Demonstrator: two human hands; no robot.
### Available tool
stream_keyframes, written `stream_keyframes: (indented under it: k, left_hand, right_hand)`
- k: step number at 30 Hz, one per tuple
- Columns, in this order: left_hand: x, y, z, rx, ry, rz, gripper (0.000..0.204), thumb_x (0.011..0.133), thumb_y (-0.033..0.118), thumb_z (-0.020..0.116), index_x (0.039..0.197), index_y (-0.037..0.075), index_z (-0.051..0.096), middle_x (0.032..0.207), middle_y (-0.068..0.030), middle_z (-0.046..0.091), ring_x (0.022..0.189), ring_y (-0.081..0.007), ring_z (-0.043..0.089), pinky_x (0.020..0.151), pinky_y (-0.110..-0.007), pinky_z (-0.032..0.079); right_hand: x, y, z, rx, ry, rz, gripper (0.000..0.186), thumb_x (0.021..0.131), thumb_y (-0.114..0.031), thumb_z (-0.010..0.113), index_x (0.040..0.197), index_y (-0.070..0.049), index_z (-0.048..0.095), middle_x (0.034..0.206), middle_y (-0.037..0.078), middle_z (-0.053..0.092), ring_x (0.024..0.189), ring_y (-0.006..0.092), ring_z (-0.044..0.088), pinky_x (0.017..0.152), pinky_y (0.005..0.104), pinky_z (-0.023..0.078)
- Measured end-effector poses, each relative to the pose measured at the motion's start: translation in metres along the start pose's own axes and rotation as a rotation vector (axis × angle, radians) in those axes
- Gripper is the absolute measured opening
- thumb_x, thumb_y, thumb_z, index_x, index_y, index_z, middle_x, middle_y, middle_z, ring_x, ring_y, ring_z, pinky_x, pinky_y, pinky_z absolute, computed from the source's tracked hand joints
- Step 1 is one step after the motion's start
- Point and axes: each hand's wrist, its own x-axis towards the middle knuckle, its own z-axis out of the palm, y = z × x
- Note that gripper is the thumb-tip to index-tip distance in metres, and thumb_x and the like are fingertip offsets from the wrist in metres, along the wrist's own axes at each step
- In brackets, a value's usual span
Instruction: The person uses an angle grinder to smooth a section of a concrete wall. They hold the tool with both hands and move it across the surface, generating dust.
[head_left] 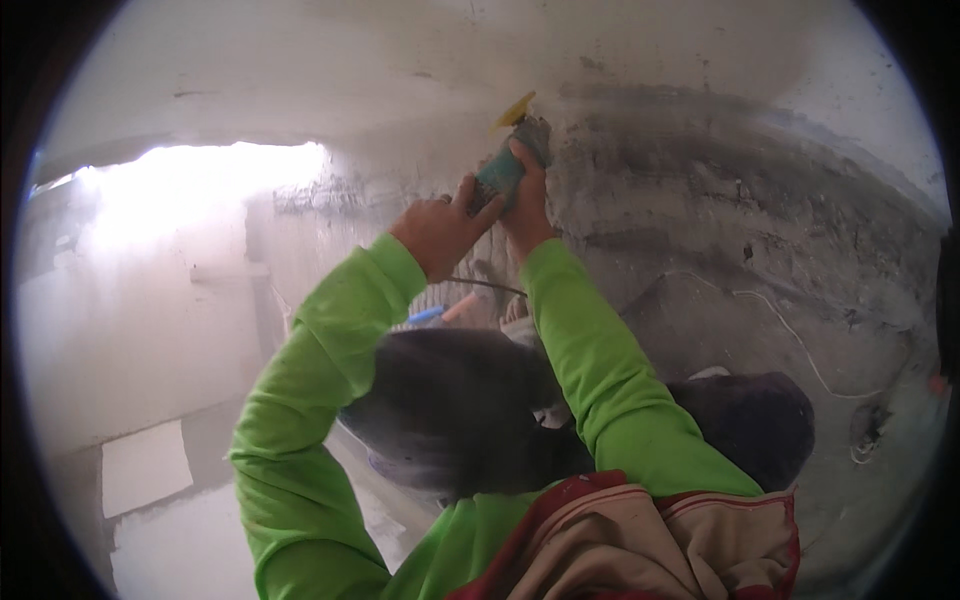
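An angle grinder (497,178) with a teal body, a dark head and a yellow disc (516,109) is held out ahead of me, close to a rough grey wall (640,165). My right hand (527,205) wraps round it near the head, thumb along the top. Around its rear end my left hand (440,232) is closed. The disc is tilted near the line where bare grey plaster meets the pale surface above; whether it touches cannot be made out. A dark cord (488,285) runs below my hands.
My bent knees in dark trousers (460,400) are below my arms. A blue object (427,314) lies near my foot. To the right, a thin white cable (790,330) crosses the dusty floor. Bright light enters through an opening (200,180) at left, above a pale wall.
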Motion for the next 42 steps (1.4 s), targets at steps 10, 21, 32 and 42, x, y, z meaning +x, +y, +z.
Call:
stream_keyframes:
  k: [10,21,32,42]
  left_hand:
    - [-0.032,0.034,0.002,0.235,0.017,0.083,0.051,0.082,0.010,0.058,0.132,0.012,0.047,0.132,-0.0311,0.042,0.091,-0.0340,0.066,0.055,-0.036,0.059]
    - [-0.124,0.019,0.006,-0.478,0.075,-0.403,0.064,0.077,0.031,0.076,0.133,0.016,0.049,0.129,-0.0116,0.059,0.103,-0.0329,0.064,0.089,-0.045,0.051]
    - [-0.205,-0.026,0.364,-0.664,-0.145,-0.698,0.058,0.081,0.030,0.068,0.134,0.014,0.048,0.129,-0.0130,0.057,0.113,-0.0295,0.060,0.093,-0.041,0.050]
    - [-0.106,-0.002,0.527,-0.597,0.305,-0.397,0.056,0.086,0.033,0.058,0.136,0.014,0.041,0.134,-0.0128,0.047,0.126,-0.0334,0.046,0.100,-0.051,0.039]
  right_hand:
    - [-0.032,0.009,-0.002,0.038,0.092,0.117,0.029,0.084,-0.022,0.065,0.101,-0.002,0.051,0.077,0.012,0.057,0.067,0.0285,0.062,0.062,0.0421,0.055]
    - [-0.037,0.051,-0.021,-0.062,-0.003,0.289,0.036,0.081,-0.031,0.065,0.100,-0.004,0.051,0.087,0.015,0.058,0.077,0.0296,0.061,0.069,0.0417,0.053]
    - [-0.023,0.048,-0.031,-0.406,-0.009,0.153,0.038,0.082,-0.033,0.065,0.102,-0.004,0.051,0.088,0.013,0.059,0.077,0.0289,0.061,0.070,0.0430,0.053]
    - [-0.017,0.113,-0.029,-0.775,0.060,-0.071,0.047,0.081,-0.045,0.063,0.095,-0.001,0.055,0.085,0.012,0.058,0.075,0.0255,0.060,0.069,0.0347,0.052]
